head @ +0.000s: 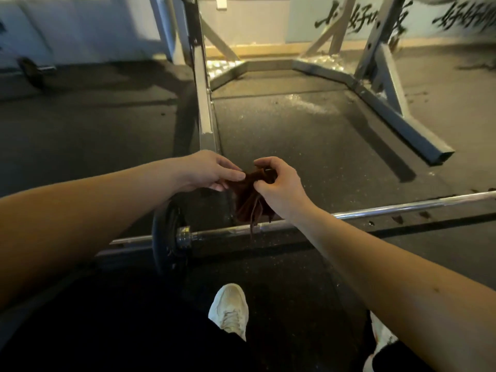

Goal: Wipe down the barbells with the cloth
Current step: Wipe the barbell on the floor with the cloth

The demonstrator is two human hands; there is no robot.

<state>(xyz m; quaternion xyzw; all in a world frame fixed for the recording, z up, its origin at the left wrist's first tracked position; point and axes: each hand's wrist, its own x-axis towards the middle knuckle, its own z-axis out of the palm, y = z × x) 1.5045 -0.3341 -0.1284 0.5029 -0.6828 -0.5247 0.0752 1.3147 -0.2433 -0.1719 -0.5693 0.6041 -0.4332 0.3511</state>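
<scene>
A dark brown cloth hangs between my two hands, above a barbell. My left hand pinches its upper left edge. My right hand pinches its upper right part with curled fingers. The cloth's frayed lower threads dangle down to the chrome barbell bar, which lies across the dark rubber floor from left to right. A black weight plate sits on the bar's left end, beside a shiny collar.
A grey steel squat rack stands ahead, its left upright just beyond my hands. Another barbell with a plate lies at the far left. My white shoes stand just behind the bar.
</scene>
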